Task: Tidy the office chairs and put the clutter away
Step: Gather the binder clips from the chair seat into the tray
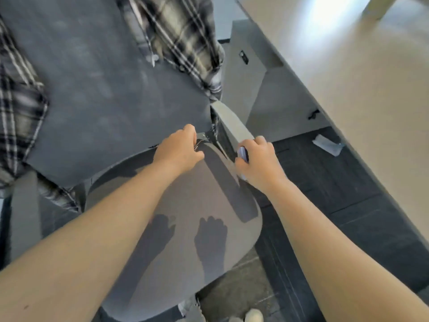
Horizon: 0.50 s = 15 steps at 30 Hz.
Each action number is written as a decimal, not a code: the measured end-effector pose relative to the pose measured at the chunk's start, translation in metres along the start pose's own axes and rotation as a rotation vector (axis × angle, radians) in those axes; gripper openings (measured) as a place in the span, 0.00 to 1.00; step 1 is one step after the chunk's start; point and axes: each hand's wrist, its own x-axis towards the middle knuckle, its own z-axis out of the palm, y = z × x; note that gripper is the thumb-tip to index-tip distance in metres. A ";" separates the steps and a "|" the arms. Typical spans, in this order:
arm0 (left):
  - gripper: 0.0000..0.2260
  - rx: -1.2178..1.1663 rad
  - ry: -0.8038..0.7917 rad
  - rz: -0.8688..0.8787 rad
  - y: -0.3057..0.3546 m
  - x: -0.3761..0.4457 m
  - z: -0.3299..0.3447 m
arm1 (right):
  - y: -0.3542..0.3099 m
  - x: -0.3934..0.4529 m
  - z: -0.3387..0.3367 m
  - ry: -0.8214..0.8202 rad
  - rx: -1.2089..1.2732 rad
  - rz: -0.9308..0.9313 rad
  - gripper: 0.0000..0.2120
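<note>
Head view: hands (178,152) at seat (185,205) rear edge.

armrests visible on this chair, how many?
2. One armrest on the chair's right side, next to the right hand; the other at the left frame edge, below the plaid shirt draped over the backrest.

Above the left hand (178,152), the chair back (97,94) is dark blue-grey, draped with a black, grey and white plaid shirt (185,36). Below both hands the seat (185,205) is mid-grey. The right hand (257,163) encloses something pale lilac (242,153), over charcoal floor (348,205).
</note>
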 end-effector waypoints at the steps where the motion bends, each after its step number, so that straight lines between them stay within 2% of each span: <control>1: 0.10 0.010 -0.004 0.047 0.020 -0.003 -0.003 | 0.008 -0.009 -0.017 0.052 0.009 0.029 0.13; 7: 0.10 0.047 -0.035 0.332 0.150 -0.034 0.008 | 0.086 -0.084 -0.110 0.243 0.014 0.285 0.12; 15: 0.09 0.020 -0.183 0.651 0.331 -0.127 0.087 | 0.228 -0.230 -0.196 0.355 0.149 0.562 0.12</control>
